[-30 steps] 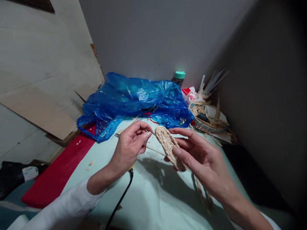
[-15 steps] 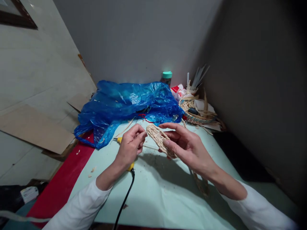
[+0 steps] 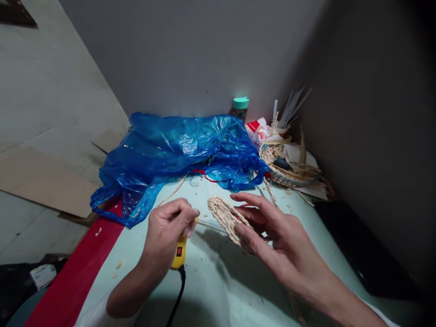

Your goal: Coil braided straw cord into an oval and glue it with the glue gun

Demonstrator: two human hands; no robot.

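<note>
My right hand (image 3: 272, 240) holds a small oblong piece of braided straw (image 3: 223, 218), pinched between the thumb and fingers above the table. To its left, my left hand (image 3: 170, 227) is closed, with thumb and forefinger pressed together; anything between them is too small to make out. A yellow tool (image 3: 179, 254) with a red switch and a black cord (image 3: 179, 290) is partly hidden behind my left hand. Whether that hand touches it, I cannot tell.
A crumpled blue plastic bag (image 3: 184, 145) spreads across the back. A woven basket (image 3: 289, 177) with straw strips stands at back right, near a green-lidded jar (image 3: 240, 104). A black flat object (image 3: 361, 250) lies along the right. Scraps dot the pale green table cover (image 3: 218, 295).
My left hand has drawn away from the braided straw piece, to the left and nearer me. My right hand still holds the piece, now lower in view. The camera view has shifted slightly.
</note>
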